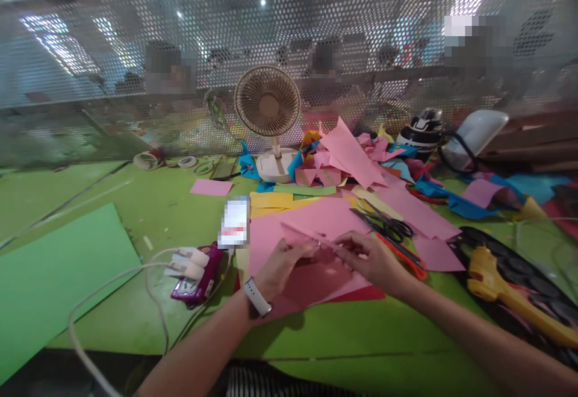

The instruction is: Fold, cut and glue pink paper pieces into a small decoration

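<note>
Between my two hands a narrow piece of pink paper is held a little above a larger pink sheet. My left hand, with a white band at its wrist, pinches the strip's left part. The fingers of my right hand close on its right end. Under the large sheet, a red sheet shows at the front edge. Right of my right hand lie black-handled scissors and an orange-handled tool, partly hidden by the hand.
A small fan stands behind a heap of paper scraps. A phone and a purple power block with cables lie to the left, beside a green sheet. A yellow glue gun rests on a black tray.
</note>
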### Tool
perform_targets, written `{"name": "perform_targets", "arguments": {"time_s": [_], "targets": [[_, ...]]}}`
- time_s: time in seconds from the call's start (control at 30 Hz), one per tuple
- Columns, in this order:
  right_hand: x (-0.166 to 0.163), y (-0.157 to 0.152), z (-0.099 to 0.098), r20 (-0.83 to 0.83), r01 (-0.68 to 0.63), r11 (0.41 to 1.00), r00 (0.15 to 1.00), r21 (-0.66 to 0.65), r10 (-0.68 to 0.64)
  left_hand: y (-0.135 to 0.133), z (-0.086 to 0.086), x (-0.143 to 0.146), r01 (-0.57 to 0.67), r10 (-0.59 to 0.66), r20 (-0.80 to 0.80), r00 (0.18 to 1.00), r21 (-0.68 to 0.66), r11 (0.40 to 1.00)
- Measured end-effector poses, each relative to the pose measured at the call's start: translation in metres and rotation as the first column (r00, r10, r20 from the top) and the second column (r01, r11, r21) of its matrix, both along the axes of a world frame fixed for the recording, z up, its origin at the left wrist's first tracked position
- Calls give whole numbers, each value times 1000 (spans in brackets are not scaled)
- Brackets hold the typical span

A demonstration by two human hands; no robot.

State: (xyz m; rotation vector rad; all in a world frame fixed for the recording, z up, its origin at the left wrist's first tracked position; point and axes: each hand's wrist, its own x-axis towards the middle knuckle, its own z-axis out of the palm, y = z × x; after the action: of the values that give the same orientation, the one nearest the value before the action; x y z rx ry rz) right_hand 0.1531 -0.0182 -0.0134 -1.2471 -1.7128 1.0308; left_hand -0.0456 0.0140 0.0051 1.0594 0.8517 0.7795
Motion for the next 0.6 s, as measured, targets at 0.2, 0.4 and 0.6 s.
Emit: {"name": "perform_targets", "arguments": {"time_s": [0.2,0.4,0.6], "targets": [[31,16,11,-21,-31,984,999,-173,28,22,12,-19,-487,455,174,874,328,810],[38,30,18,-17,-163,966,987,-201,163,21,21,-21,91,43,-287,957,438,894],[26,25,25,283,26,893,944,448,-169,15,2,-13,237,-168,-311,935,199,951]]}}
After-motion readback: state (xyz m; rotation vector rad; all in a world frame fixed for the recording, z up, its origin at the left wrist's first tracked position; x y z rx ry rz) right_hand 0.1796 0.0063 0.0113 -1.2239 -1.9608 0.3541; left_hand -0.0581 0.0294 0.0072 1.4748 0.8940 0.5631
